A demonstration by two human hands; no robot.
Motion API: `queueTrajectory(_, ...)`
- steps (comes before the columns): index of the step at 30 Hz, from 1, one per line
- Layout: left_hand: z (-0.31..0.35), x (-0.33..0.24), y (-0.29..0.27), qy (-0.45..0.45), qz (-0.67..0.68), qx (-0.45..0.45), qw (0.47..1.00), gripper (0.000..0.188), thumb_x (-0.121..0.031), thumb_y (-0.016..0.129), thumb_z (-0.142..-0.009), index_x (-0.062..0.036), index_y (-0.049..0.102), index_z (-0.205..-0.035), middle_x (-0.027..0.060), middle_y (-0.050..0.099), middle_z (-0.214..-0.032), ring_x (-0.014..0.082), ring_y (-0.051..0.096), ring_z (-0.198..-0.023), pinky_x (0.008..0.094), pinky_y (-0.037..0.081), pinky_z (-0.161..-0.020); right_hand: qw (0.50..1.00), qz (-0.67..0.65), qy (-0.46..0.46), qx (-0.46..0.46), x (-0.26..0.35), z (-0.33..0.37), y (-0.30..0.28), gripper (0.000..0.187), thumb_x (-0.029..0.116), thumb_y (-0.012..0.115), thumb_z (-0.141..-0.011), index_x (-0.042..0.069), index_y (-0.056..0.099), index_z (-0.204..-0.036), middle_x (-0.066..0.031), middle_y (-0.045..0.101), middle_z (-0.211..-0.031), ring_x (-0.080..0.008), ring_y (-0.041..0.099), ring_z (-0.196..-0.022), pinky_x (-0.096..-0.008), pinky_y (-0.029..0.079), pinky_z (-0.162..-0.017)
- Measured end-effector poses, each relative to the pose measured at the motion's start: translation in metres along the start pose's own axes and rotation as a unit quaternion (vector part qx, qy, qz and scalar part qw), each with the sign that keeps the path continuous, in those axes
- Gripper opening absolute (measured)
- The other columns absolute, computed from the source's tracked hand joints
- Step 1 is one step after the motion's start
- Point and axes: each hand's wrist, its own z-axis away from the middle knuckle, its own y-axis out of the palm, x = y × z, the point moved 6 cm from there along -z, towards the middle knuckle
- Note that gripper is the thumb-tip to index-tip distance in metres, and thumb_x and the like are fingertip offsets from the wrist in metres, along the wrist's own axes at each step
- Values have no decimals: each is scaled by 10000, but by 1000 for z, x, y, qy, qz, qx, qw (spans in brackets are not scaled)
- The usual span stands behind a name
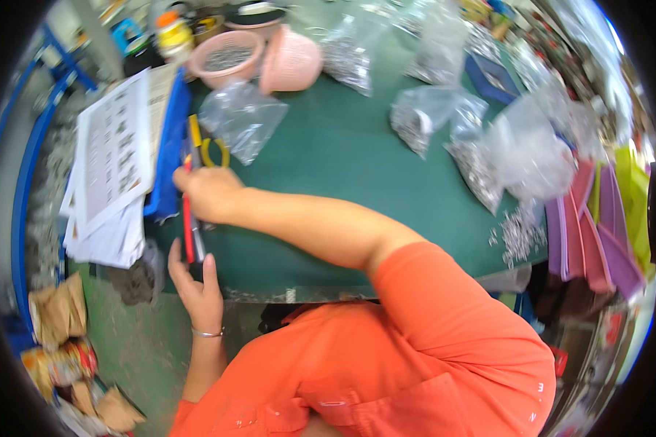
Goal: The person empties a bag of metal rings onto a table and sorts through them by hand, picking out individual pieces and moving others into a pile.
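My right arm reaches across the table to the left. My right hand [210,194] is closed around a long, thin red-and-grey tool [189,237]; motion blur hides its exact kind. Just below, at the table's front edge, my left hand [198,295] has its thumb and fingers apart around the tool's lower end; I cannot tell whether they touch it. Beyond my right hand lie yellow-handled pliers [222,153], beside a blue tray [169,146]. A clear plastic bag [244,116] rests farther back.
Printed sheets [114,149] lie left of the tray. Pink baskets [291,62], one holding small metal parts, stand at the back. Bags of metal parts [477,171] and loose pieces [519,237] lie at right, near purple and pink bins [590,233].
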Motion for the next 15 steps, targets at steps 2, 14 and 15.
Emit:
queueTrajectory(2, -18, -11, -17, 68, -166, 14, 984, 691, -134, 695, -838, 69, 344, -1398, 253, 410, -1398, 409, 403, -1280, 450, 298, -1084, 999, -28, 10, -21, 8, -8, -6, 389, 107, 689, -734, 26, 515, -1072, -203, 680, -855, -375, 681, -813, -458, 539, -692)
queueTrajectory(14, 6, -47, 31, 180, -162, -13, 970, 386, -23, 560, -895, 66, 519, -1268, 236, 428, -1396, 365, 434, -1275, 441, 376, -1028, 919, 4, -69, -389, -85, 184, -121, 358, 23, 664, -722, 66, 603, -1072, -135, 607, -974, -350, 554, -980, -440, 441, -887)
queueTrajectory(15, 12, -53, 32, 196, -157, -12, 968, 367, -21, 556, -897, 62, 528, -1254, 233, 435, -1388, 363, 440, -1267, 442, 382, -1022, 879, 92, -47, -466, -95, 214, -148, 354, 31, 684, -707, 65, 613, -1052, -120, 599, -1004, -344, 539, -997, -420, 412, -916)
